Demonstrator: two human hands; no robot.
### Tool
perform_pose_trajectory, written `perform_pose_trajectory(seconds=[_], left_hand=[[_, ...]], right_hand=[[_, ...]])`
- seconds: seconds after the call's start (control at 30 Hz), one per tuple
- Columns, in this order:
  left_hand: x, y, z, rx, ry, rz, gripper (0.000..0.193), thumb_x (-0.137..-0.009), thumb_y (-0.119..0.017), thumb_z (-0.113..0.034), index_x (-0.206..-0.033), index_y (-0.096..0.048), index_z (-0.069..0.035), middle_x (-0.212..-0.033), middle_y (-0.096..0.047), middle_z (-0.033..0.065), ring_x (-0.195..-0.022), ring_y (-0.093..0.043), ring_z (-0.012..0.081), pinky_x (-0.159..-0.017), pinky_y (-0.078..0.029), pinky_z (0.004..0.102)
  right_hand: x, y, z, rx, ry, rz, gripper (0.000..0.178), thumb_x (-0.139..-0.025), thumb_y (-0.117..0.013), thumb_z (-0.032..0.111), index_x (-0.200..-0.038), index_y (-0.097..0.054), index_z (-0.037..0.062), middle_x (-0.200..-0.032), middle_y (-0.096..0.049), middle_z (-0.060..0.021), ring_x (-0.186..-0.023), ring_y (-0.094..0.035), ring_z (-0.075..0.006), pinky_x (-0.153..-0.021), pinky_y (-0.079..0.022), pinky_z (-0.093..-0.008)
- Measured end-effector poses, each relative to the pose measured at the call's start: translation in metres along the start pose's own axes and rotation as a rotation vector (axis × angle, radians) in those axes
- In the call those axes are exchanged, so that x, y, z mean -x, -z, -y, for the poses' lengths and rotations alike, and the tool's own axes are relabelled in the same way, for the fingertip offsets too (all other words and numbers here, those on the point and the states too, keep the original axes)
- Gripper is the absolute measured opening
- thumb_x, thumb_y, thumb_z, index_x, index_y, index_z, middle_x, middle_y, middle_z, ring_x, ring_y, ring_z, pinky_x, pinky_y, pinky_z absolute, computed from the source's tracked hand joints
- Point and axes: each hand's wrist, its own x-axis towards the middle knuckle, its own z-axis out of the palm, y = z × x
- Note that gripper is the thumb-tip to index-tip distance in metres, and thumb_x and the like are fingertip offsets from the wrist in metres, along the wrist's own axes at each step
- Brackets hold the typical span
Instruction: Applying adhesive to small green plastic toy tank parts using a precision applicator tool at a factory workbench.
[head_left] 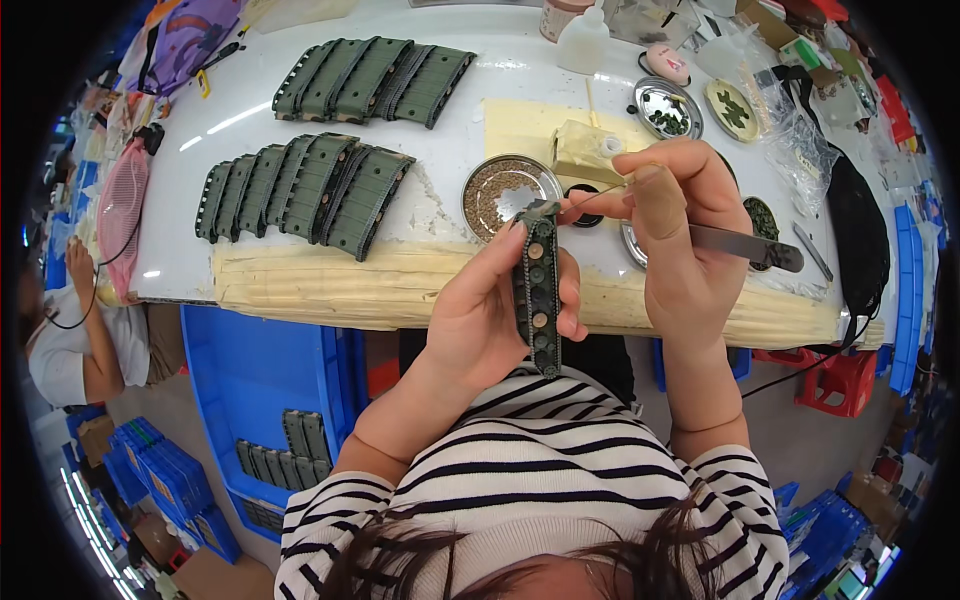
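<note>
Your left hand [480, 320] is wrapped round the dark green strip [538, 290] at frame centre, fingers clamped on its sides. Strip's long axis runs near vertical in the picture, top end pointing toward the round dish of small brown bits [505, 192] just above it. Your right hand [675, 235] sits right of the strip's top, fingers pinched together on metal tweezers [745, 246] & a thin pin whose tip points left at that top end. Left hand's nearer; it's already touching.
</note>
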Motion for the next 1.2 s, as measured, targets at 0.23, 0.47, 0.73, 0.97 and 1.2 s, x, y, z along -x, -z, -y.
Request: perform_pose_trajectory(seconds=[0.23,0.47,0.73,0.97,1.2], left_hand=[[0.001,0.0,0.001,-0.004,-0.015,-0.002,0.045,-0.103,-0.029,-0.032,-0.137,-0.038,-0.003,-0.086,-0.06,0.0133,-0.07,-0.062,0.0201,-0.073,-0.054,0.0379],[0.001,0.0,0.002,-0.01,-0.013,-0.013,0.044,-0.103,-0.03,-0.032,-0.137,-0.038,-0.004,-0.086,-0.06,0.0131,-0.07,-0.062,0.0204,-0.073,-0.054,0.0385],[0.002,-0.001,0.002,-0.003,-0.01,-0.015,0.045,-0.103,-0.03,-0.032,-0.138,-0.037,-0.005,-0.086,-0.06,0.0128,-0.071,-0.062,0.0205,-0.075,-0.053,0.0385],[0.009,-0.027,-0.006,-0.216,-0.114,-0.23,0.054,-0.103,-0.024,-0.037,-0.146,-0.026,-0.005,-0.112,-0.058,0.0236,-0.093,-0.064,0.0285,-0.087,-0.053,0.0447],[0.021,-0.02,-0.018,-0.816,-0.292,-0.207,0.052,-0.098,-0.05,-0.018,-0.145,-0.032,-0.002,-0.114,-0.058,0.0122,-0.103,-0.055,0.0156,-0.09,-0.046,0.0304]], right_hand=[[0.0,-0.001,-0.002,0.012,-0.023,-0.004,0.013,-0.095,-0.057,0.009,-0.097,-0.055,-0.0039,-0.084,-0.064,-0.0069,-0.076,-0.069,-0.0146,-0.062,-0.052,-0.0211],[-0.001,-0.001,-0.002,-0.013,-0.014,-0.002,0.013,-0.095,-0.056,0.008,-0.097,-0.056,-0.0047,-0.086,-0.063,-0.0076,-0.076,-0.069,-0.0152,-0.063,-0.053,-0.0213],[-0.002,0.004,-0.004,0.008,0.016,-0.064,0.015,-0.095,-0.057,0.009,-0.097,-0.056,-0.0054,-0.087,-0.063,-0.0066,-0.076,-0.066,-0.012,-0.063,-0.052,-0.0207],[-0.02,0.033,-0.017,0.795,0.26,-0.191,0.009,-0.084,-0.068,0.002,-0.091,-0.064,-0.0013,-0.077,-0.059,-0.003,-0.065,-0.06,-0.0066,-0.054,-0.043,-0.0192],[-0.026,0.031,-0.033,0.972,0.337,-0.082,0.01,-0.079,-0.071,0.0,-0.089,-0.068,0.0023,-0.075,-0.057,-0.004,-0.054,-0.049,-0.0072,-0.051,-0.04,-0.0195]])
